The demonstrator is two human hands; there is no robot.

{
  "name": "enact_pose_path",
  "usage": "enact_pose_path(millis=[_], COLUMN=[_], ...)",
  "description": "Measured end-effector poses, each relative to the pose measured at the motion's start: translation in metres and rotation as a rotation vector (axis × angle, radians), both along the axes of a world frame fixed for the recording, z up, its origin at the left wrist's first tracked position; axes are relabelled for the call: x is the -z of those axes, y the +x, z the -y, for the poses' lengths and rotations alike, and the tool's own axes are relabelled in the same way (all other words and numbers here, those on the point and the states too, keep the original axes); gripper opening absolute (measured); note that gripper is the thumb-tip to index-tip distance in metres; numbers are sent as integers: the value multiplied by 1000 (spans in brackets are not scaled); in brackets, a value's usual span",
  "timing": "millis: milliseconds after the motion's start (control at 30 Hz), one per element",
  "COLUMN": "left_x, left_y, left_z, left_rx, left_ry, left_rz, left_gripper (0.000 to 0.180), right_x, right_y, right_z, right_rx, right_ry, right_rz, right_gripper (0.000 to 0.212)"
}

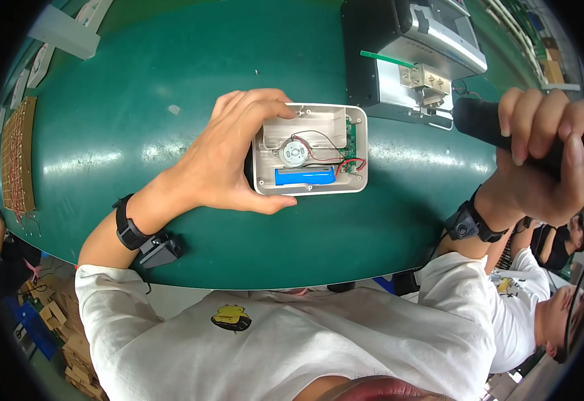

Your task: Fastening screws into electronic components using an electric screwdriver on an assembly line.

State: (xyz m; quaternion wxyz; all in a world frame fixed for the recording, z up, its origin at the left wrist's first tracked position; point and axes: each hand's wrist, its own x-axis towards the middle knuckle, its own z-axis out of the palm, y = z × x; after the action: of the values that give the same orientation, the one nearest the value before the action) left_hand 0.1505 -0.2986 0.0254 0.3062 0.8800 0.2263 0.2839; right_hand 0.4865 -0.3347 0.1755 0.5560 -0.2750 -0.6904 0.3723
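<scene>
My left hand (228, 154) grips a white plastic housing (258, 175) by its left end, fingers over the far edge and thumb along the near edge. Inside the open housing lie a round silver motor (294, 153), a blue cylindrical battery (304, 176) and a green circuit board (351, 144), with thin red and black wires between them. Raised at the right, my right hand (549, 144) is wrapped around a black electric screwdriver (482, 120). Its front end points left, beside the front of a silver and black screw feeder (385, 83); its bit cannot be made out.
The green table (171, 60) carries a tiny screw (256, 71) beyond the housing. At the far left lies a brown board (19, 157) with many wires. A grey metal bracket (68, 33) stands at the back left. Another person (522, 314) sits close on my right.
</scene>
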Motion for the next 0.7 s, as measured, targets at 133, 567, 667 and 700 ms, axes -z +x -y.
enact_pose_path(millis=[133,567,667,700], left_x=[2,0,-1,-1], left_y=[-2,0,0,0], left_z=[0,1,1,1], left_rx=[1,-8,-13,-12], left_ry=[-5,17,23,25], left_rz=[-8,21,15,12], left_gripper=[99,94,94,93], right_x=[-4,36,38,38], right_y=[-10,-59,-62,-62], right_z=[8,3,4,4], right_rx=[-159,-469,-424,-415], right_ry=[-96,-106,-124,-117], right_rz=[-94,14,42,81], right_gripper=[20,31,31,31])
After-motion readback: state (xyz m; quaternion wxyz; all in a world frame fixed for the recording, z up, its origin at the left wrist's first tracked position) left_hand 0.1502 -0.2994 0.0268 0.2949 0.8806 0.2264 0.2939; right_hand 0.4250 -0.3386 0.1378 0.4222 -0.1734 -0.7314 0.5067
